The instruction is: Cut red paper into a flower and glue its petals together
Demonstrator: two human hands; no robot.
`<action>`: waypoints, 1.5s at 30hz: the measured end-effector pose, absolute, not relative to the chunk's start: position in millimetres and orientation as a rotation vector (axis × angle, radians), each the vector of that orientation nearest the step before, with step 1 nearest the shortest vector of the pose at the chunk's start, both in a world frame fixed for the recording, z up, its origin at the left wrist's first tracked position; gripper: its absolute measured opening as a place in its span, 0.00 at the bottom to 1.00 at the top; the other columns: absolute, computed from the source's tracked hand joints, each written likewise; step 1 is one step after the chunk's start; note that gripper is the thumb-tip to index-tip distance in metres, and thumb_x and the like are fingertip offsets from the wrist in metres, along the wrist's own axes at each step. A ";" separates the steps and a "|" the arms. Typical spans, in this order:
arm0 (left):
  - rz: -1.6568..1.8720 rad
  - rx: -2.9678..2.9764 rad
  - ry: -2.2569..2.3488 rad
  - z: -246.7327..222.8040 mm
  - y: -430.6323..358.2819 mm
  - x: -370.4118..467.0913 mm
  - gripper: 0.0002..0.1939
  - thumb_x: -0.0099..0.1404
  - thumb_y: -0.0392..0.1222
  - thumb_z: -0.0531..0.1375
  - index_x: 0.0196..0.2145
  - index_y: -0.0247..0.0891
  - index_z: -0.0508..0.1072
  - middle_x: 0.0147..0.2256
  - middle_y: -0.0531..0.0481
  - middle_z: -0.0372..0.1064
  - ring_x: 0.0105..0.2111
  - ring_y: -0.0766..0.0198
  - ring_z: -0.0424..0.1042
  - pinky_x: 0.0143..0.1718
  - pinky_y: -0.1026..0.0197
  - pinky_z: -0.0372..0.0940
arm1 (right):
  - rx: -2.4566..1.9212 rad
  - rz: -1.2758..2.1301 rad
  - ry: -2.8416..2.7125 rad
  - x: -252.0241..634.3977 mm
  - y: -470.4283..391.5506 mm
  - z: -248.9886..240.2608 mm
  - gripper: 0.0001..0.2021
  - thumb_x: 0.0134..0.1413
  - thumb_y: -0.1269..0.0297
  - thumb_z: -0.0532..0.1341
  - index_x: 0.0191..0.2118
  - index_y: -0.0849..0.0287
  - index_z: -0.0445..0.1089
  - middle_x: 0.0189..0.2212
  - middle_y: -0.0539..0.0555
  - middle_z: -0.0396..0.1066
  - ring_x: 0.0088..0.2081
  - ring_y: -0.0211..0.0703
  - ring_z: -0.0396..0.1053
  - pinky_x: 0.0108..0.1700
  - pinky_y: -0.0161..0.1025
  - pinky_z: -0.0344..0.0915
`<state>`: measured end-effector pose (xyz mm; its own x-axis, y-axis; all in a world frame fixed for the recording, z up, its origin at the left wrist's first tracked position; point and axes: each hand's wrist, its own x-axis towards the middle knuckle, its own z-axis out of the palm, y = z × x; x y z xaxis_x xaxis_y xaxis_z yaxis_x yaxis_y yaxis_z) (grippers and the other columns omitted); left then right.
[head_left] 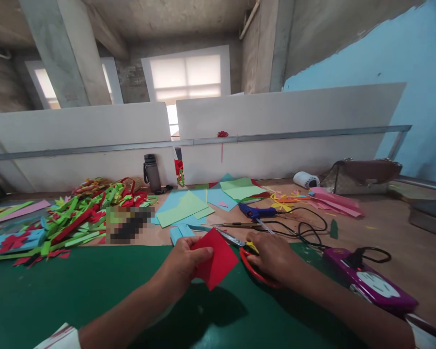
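Between the thumb and fingers of my left hand (pixel 187 257) is a piece of red paper (pixel 218 261), tilted up above the green mat (pixel 105 286). My right hand (pixel 271 254) is closed around scissors (pixel 247 261) with red and yellow handles. Their metal blades point up and left, partly behind the paper's right edge. A blue strip of paper (pixel 181 232) lies just beyond my left hand. Past my right hand rests a blue glue gun (pixel 256 212) with a black cord.
Cut green and red paper strips (pixel 83 218) are heaped on the left. Green paper sheets (pixel 185 208) lie ahead. A dark bottle (pixel 152 174) stands behind them. On the right are a purple power strip (pixel 370 281), pink paper (pixel 336 201) and a brown bag (pixel 363 174).
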<state>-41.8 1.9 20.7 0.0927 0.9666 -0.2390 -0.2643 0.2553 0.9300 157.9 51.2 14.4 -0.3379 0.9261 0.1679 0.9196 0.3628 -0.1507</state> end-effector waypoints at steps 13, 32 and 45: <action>0.979 1.230 1.032 13.6 8.4 -27.3 0.10 0.51 0.40 0.64 0.30 0.30 0.72 0.23 0.47 0.71 0.22 0.65 0.69 0.24 0.66 0.60 | -0.956 1.259 -1.892 141.8 33.2 11.9 0.14 0.51 0.56 0.59 0.34 0.64 0.70 0.28 0.55 0.74 0.28 0.40 0.71 0.29 0.34 0.66; 1.186 1.059 0.939 -2.1 14.7 -31.8 0.10 0.53 0.43 0.63 0.25 0.34 0.68 0.19 0.54 0.65 0.16 0.73 0.59 0.20 0.67 0.57 | -0.890 1.315 -1.435 140.2 31.6 14.9 0.08 0.45 0.62 0.63 0.28 0.63 0.71 0.20 0.50 0.69 0.20 0.34 0.61 0.23 0.33 0.59; 1.196 1.187 0.974 -1.9 14.8 -30.1 0.13 0.57 0.47 0.61 0.31 0.32 0.71 0.22 0.51 0.66 0.20 0.71 0.63 0.24 0.67 0.59 | -0.887 1.304 -1.515 140.9 26.6 12.2 0.12 0.52 0.58 0.59 0.28 0.63 0.70 0.20 0.50 0.67 0.22 0.34 0.61 0.25 0.32 0.59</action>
